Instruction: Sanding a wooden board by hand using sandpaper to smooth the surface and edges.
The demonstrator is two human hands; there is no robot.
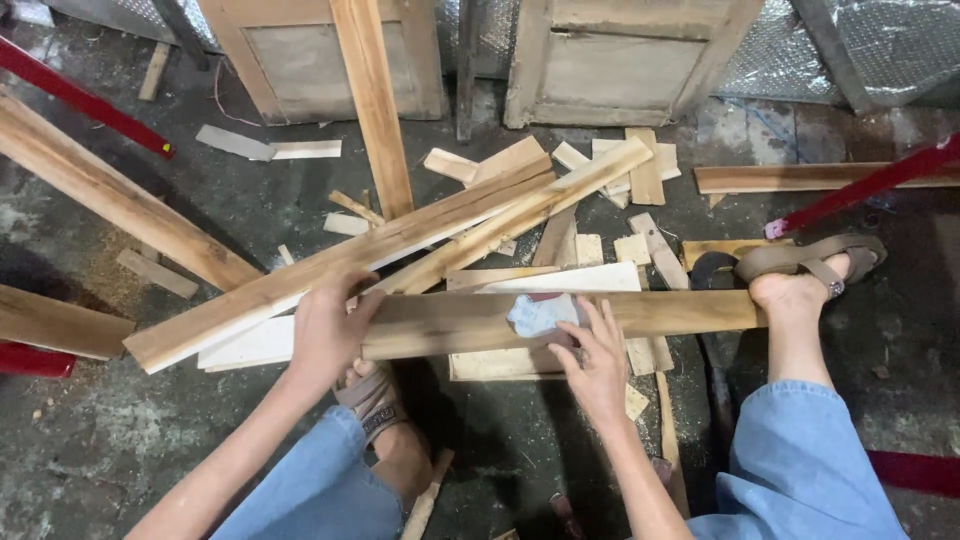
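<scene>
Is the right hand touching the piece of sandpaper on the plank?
Touching. The head view shows the right hand with fingertips pressed onto the grey sandpaper, which lies flat on the wooden plank.
</scene>
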